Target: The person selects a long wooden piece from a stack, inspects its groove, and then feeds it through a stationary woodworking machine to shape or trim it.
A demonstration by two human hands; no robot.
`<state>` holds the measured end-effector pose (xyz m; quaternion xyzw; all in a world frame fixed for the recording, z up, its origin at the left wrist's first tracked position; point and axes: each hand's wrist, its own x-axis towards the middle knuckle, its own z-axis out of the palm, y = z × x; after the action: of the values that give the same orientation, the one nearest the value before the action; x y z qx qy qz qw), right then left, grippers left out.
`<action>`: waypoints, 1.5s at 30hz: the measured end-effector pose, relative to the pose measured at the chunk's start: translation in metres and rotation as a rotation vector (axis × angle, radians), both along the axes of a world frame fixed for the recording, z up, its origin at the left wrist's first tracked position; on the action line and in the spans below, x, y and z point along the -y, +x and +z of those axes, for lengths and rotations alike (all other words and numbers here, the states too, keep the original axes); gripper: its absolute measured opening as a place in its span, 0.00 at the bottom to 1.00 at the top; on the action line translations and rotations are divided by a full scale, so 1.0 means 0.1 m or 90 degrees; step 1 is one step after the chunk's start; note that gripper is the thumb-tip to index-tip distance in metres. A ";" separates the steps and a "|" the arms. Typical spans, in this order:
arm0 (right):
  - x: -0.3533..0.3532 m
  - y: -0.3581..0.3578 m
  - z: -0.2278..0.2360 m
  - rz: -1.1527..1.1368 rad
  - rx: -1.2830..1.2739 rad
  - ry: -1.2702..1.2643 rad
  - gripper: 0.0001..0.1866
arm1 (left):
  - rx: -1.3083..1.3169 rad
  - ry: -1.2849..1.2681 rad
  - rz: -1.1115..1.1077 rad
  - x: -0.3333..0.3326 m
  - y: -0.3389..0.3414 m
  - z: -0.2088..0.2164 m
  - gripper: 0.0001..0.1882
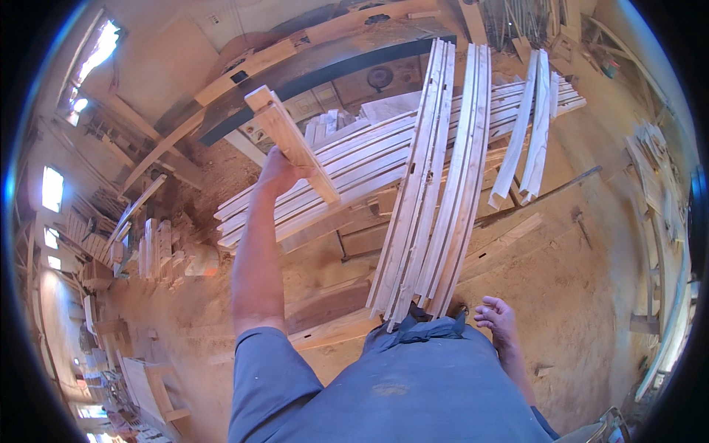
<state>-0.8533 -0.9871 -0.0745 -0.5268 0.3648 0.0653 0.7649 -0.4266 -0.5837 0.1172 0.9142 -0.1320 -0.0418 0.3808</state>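
My left hand (pixel 278 174), arm stretched forward, is closed round a short wooden board (pixel 294 145) and holds it tilted above the stacked strips. The board seems to be two pieces side by side; I cannot tell if they are joined. Under it, a row of long grooved wooden strips (pixel 354 166) lies crosswise. Several more long strips (pixel 450 170) rest across that row, their near ends reaching my waist. Beside my right hip, my right hand (pixel 499 320) hangs with loosely bent fingers, holding nothing visible.
Two shorter wooden pieces (pixel 533 133) lie across the row's right part. A dark-edged machine table (pixel 317 85) stands behind. Cut timber (pixel 155 247) is piled at the left, and more boards (pixel 653 196) lean at the far right. Sawdust covers the floor (pixel 546 258).
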 end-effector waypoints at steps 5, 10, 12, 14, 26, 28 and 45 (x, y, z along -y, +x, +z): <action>0.04 0.00 0.03 -0.004 -0.004 0.005 0.23 | 0.016 0.001 0.014 0.02 0.02 0.00 0.22; 0.07 0.03 0.03 0.001 -0.007 0.010 0.26 | -0.006 -0.007 0.016 -0.02 0.05 -0.07 0.23; 0.08 0.05 0.03 0.009 -0.001 0.001 0.26 | -0.015 -0.001 0.011 -0.01 0.04 -0.05 0.22; 0.09 0.05 0.00 0.018 -0.002 -0.005 0.24 | -0.008 -0.016 0.020 -0.01 0.03 -0.07 0.22; 0.07 0.10 0.00 0.033 -0.007 -0.004 0.26 | 0.009 -0.015 0.011 -0.01 0.03 -0.02 0.22; 0.07 0.10 -0.02 0.031 -0.011 -0.010 0.27 | 0.000 -0.026 0.004 0.00 0.02 0.00 0.22; 0.04 0.03 -0.13 0.031 -0.022 -0.011 0.24 | -0.011 -0.013 0.019 0.02 0.03 0.03 0.23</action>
<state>-0.8508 -0.9910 -0.0877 -0.5412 0.3656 0.0900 0.7519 -0.4232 -0.5860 0.1205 0.9117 -0.1158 -0.0426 0.3918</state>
